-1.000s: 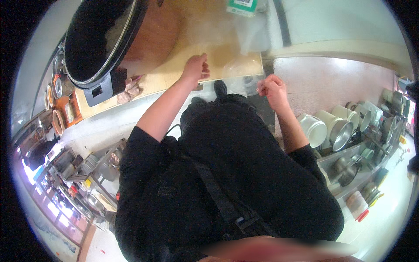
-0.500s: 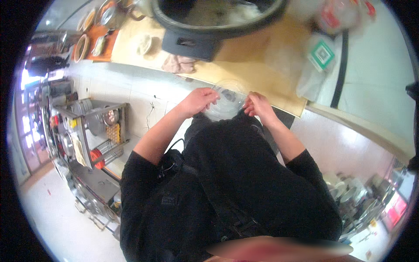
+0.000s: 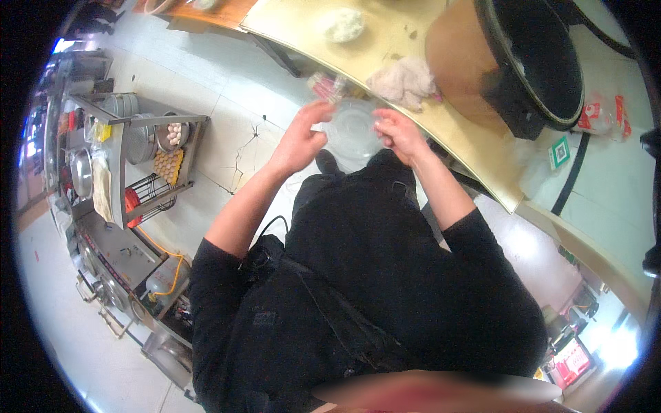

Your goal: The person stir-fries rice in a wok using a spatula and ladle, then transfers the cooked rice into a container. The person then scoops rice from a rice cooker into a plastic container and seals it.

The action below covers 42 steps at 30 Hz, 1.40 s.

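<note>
Between my hands, over the floor just off the table's edge, is a clear round plastic container (image 3: 353, 133). Whether it is a bowl or a lid I cannot tell. My left hand (image 3: 303, 138) grips its left rim, thumb below and fingers above. On the opposite rim, the bent fingers of my right hand (image 3: 403, 136) are closed. Through the see-through plastic the pale floor shows. Closest to my right hand on the table lies a crumpled pinkish cloth (image 3: 403, 81).
A big dark oval pot (image 3: 537, 65) stands on the yellowish table (image 3: 475, 148) at the right. A small bowl of white stuff (image 3: 342, 25) sits near the far side. At left stands a metal rack (image 3: 155, 122) with pans and eggs. The tiled floor (image 3: 220, 89) has cracks.
The view has swung to the right side, so the pot now appears further right and the table edge runs steeper. Both hands stay at the container's sides.
</note>
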Available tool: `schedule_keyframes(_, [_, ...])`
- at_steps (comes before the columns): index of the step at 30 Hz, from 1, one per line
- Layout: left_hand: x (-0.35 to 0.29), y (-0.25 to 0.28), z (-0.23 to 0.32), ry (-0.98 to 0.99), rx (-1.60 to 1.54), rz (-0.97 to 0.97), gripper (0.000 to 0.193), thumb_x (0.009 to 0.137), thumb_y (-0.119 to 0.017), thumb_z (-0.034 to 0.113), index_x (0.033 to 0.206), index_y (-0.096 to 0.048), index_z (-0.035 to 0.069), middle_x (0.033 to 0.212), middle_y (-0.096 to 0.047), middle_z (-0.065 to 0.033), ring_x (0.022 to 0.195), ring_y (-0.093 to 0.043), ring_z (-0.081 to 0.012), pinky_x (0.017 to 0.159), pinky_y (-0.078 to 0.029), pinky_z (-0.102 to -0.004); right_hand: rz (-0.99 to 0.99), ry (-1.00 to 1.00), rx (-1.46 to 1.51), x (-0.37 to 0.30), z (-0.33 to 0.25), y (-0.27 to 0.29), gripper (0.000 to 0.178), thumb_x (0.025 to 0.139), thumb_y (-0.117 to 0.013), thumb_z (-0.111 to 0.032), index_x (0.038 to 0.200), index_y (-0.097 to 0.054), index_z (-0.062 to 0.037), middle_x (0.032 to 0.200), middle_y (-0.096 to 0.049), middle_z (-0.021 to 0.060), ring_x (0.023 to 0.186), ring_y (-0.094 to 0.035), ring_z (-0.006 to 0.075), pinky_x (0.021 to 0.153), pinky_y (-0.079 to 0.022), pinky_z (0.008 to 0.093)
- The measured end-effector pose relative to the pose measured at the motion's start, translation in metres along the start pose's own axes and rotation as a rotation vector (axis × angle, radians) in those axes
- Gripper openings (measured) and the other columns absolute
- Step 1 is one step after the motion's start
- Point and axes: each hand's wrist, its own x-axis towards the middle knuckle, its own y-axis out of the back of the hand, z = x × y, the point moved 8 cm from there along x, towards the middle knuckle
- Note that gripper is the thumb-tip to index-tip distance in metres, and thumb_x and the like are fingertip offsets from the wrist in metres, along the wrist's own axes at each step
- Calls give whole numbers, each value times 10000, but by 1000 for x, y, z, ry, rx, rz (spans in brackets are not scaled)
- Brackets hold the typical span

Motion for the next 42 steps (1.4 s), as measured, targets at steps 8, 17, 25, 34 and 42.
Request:
schedule_keyframes(8, [129, 57, -60, 311, -387, 137, 359, 950, -604, 253, 1180, -598, -22, 1008, -667, -135, 885, -661, -191, 651, -558, -328, 280, 333, -171, 102, -109, -17, 414, 910, -654, -155, 1305, -580, -54, 880, -618, 19, 765, -563, 97, 621, -451, 243])
schedule_keyframes(17, [283, 97, -89, 281, 585, 272, 438, 976, -471, 420, 995, -622, 10, 997, -678, -261, 984, -642, -435, 871, -490, -512, 722, 530, -734, 235, -177, 10, 391, 858, -698, -290, 1180, -689, -69, 971, -651, 152, 914, -645, 279, 856, -505, 370])
schedule_keyframes(25, [276, 79, -137, 454, -26, 109, 309, 988, -506, 295, 976, -586, -3, 846, -656, -165, 814, -671, -256, 715, -542, -395, 665, 419, -597, 253, -147, 13, 326, 915, -636, -316, 1101, -683, -52, 973, -681, 185, 919, -664, 339, 843, -513, 427])
schedule_keyframes(34, [308, 97, -161, 394, -291, -23, 318, 976, -521, 267, 1118, -555, -16, 995, -620, -153, 911, -623, -261, 782, -556, -417, 307, 254, -131, 281, -127, -3, 229, 1005, -539, -239, 1101, -585, -36, 1022, -634, 57, 950, -600, 143, 817, -493, 308])
schedule_keyframes(42, [316, 271, -182, 356, -709, -39, 277, 964, -596, 247, 1147, -578, 40, 996, -615, -64, 894, -596, -188, 777, -527, -353, 5, 272, 192, 348, -175, -166, 230, 1012, -530, -209, 1162, -572, -40, 1081, -638, 51, 980, -629, 177, 817, -539, 366])
